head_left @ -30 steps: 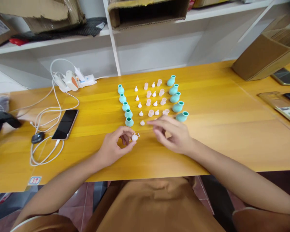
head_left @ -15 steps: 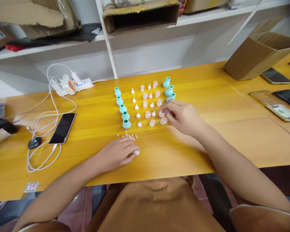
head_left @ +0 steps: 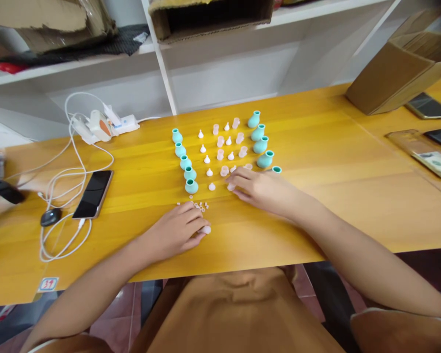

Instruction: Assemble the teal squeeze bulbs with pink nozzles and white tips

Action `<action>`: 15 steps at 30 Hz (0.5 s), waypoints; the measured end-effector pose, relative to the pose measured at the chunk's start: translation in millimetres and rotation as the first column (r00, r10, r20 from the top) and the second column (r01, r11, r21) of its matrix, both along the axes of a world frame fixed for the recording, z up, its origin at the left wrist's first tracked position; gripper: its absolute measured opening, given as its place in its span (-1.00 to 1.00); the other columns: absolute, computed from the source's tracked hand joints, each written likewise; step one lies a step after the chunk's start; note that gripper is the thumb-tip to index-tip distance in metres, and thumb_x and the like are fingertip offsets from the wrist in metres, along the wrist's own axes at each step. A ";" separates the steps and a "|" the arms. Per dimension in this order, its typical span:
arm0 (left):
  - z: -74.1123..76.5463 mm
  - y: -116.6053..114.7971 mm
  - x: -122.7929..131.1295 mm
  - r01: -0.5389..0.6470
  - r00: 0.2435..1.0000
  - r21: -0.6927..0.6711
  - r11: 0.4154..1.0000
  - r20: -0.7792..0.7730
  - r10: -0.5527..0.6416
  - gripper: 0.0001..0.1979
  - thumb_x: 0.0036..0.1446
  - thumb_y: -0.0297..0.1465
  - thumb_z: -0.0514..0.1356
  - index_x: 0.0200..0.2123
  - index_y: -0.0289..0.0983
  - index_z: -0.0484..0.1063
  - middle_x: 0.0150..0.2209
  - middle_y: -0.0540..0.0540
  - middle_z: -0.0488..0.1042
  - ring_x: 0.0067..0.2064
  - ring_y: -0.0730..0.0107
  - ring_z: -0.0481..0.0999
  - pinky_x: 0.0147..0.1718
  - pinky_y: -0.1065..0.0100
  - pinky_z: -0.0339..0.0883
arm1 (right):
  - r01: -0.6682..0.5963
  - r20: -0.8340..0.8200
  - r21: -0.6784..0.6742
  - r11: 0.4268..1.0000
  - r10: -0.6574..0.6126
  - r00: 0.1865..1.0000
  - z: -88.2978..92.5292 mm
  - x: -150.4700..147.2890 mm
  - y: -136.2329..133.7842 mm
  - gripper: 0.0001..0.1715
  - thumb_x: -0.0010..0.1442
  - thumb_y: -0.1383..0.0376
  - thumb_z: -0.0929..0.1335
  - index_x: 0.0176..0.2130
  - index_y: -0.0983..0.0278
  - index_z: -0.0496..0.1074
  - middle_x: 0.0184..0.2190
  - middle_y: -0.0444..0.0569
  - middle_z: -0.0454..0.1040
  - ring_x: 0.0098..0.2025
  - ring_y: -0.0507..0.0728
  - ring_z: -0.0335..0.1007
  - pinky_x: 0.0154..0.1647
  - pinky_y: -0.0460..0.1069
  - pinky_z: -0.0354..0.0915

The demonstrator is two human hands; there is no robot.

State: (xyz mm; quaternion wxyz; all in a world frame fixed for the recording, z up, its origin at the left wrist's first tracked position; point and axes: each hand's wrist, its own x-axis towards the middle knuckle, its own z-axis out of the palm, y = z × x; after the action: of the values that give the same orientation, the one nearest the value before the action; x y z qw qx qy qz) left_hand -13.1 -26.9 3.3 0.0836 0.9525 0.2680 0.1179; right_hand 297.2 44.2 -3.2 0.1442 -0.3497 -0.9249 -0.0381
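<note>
On the wooden table, teal vases, white cone-topped pieces and pinkish cups stand lined up, none visibly joined, tiny rings loose, left hand pinching a white piece, right hand at a front cup, grip unclear.

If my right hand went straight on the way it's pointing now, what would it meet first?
Your right hand would first meet the small translucent cup, which it seems to be touching; beyond that, roughly in line, stands the front white pointed piece.
</note>
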 end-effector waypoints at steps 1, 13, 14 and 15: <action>1.1 0.4 0.0 -0.006 1.000 -0.011 1.000 0.008 0.006 -0.86 0.51 -0.39 0.19 -0.05 -0.26 0.56 -0.14 -0.14 0.62 -0.07 0.18 0.53 -0.01 0.17 0.45 | -0.004 -0.002 0.000 1.000 0.004 1.000 -2.0 -2.1 -0.7 -0.69 0.58 0.26 0.27 0.07 0.31 0.58 0.06 0.07 0.63 -0.26 0.09 0.50 -0.42 0.00 0.09; -3.6 11.7 -13.9 -0.264 0.964 0.126 0.956 0.059 0.258 -0.87 0.48 -0.42 0.22 -0.01 -0.27 0.56 -0.25 -0.10 0.56 -0.18 0.19 0.45 -0.14 0.20 0.38 | -0.148 -0.187 -0.017 0.989 0.142 0.972 -10.9 -22.7 -14.7 -0.76 0.56 0.27 0.33 0.05 0.28 0.58 -0.02 0.04 0.63 -0.25 0.07 0.53 -0.33 -0.03 0.27; -5.4 12.5 -14.5 -0.251 0.968 0.141 0.958 0.046 0.247 -0.85 0.49 -0.40 0.22 0.02 -0.26 0.57 -0.24 -0.10 0.55 -0.18 0.19 0.45 -0.15 0.21 0.37 | -0.156 -0.199 -0.024 0.987 0.148 0.969 -12.2 -23.2 -15.1 -0.77 0.55 0.28 0.33 0.05 0.27 0.58 -0.02 0.04 0.63 -0.25 0.07 0.54 -0.33 -0.03 0.28; -7.0 13.1 -14.8 -0.236 0.972 0.153 0.960 0.032 0.234 -0.83 0.49 -0.37 0.23 0.05 -0.25 0.57 -0.23 -0.10 0.55 -0.18 0.19 0.45 -0.16 0.22 0.37 | -0.163 -0.206 -0.030 0.986 0.153 0.966 -13.5 -23.6 -15.3 -0.77 0.55 0.28 0.33 0.05 0.27 0.58 -0.02 0.04 0.63 -0.24 0.08 0.54 -0.33 -0.02 0.28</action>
State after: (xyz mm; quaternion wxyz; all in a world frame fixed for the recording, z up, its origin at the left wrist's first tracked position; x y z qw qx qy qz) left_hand -27.9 -13.8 -3.7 -0.0040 0.9167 0.3686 0.1541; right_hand 273.6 28.9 -16.7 0.2323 -0.2802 -0.9309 0.0313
